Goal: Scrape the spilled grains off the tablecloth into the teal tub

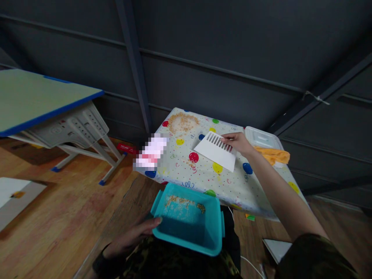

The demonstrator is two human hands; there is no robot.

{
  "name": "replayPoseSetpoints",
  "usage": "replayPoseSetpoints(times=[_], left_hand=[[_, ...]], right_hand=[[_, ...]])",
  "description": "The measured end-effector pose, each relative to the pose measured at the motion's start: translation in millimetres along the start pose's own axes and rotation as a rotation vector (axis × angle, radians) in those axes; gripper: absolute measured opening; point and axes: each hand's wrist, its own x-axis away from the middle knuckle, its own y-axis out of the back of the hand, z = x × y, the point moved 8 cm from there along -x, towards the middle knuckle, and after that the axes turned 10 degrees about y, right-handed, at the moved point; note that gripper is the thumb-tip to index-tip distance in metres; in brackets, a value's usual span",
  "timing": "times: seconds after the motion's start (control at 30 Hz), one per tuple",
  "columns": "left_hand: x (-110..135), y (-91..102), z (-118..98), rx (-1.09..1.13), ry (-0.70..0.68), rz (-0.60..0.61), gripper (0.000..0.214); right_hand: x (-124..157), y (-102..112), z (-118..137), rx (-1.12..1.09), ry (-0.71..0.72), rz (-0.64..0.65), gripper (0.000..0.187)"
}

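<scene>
My right hand point(237, 142) reaches out over the table and pinches the edge of a white toothed scraper point(216, 151), which lies flat on the balloon-print tablecloth point(226, 182). A pile of small tan grains point(182, 122) sits at the table's far left corner, beyond the scraper. My left hand point(134, 234) grips the left rim of a teal plastic box point(188, 219) held below the table's near edge, against my lap. Some grains lie inside the box along its far side.
A clear lidded container point(263, 138) and an orange cloth point(273, 155) sit at the table's far right. A blurred white-pink patch point(151, 152) lies at its left edge. A blue-edged desk point(43, 102) stands to the left on the wooden floor. White boards lie on the floor.
</scene>
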Motion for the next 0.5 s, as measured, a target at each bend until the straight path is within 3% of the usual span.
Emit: replayPoseSetpoints(times=[0.2, 0.4, 0.5], left_hand=[[-3, 6.8, 7, -0.008, 0.049, -0.025, 0.051], [-5, 10.1, 14, 0.012, 0.099, -0.027, 0.052], [-7, 12.8, 13, 0.004, 0.045, -0.046, 0.052]], right_hand=[[43, -2, -25, 0.148, -0.14, -0.198, 0.043], [52, -27, -4, 0.255, -0.162, -0.24, 0.03], [51, -38, 7, 0.286, -0.144, -0.216, 0.027]])
